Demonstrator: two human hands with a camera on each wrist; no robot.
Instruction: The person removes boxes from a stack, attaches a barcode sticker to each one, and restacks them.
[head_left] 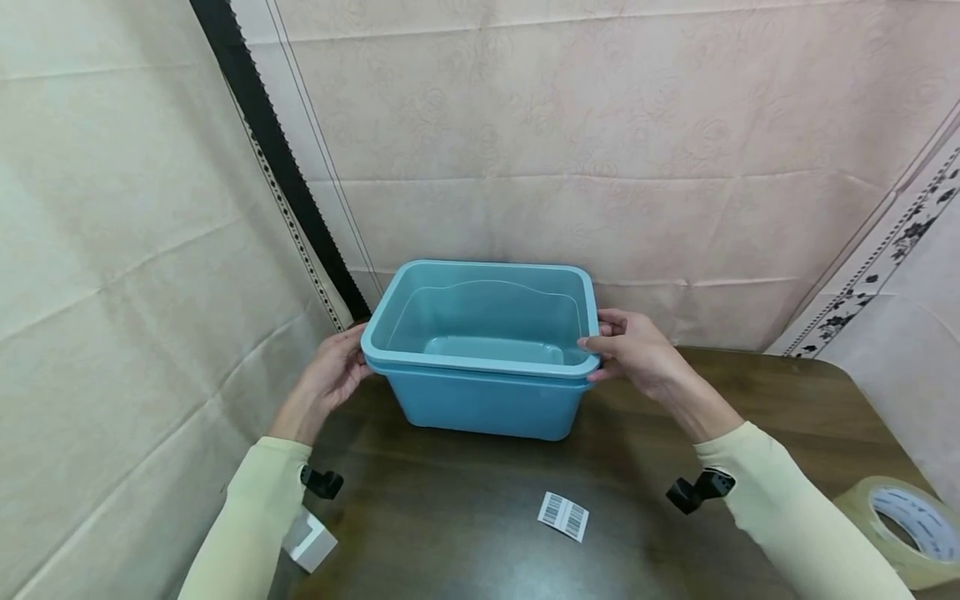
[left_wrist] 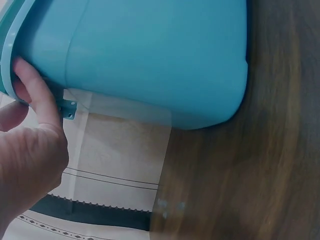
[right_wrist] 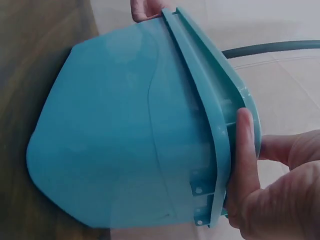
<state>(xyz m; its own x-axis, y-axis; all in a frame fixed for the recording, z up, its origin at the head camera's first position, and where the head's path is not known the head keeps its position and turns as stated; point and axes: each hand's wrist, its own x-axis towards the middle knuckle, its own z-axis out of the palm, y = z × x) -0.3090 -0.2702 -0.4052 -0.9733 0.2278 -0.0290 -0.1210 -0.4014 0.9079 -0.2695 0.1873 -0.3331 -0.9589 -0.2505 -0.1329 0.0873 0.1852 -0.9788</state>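
Note:
Two light blue plastic bins stand nested on the table, the inner bin set slightly raised inside the outer bin. Both rims show, with a gap between them, in the right wrist view. My left hand grips the left rim, its fingers tucked under the lip. At the right end my right hand holds the inner bin's rim, thumb over the top edge and a finger beneath it. The inner bin holds nothing that I can see.
A white label with barcodes lies on the dark wooden table in front of the bins. By the left forearm is a small white box; a roll of clear tape sits at the right edge. Cloth curtains hang behind.

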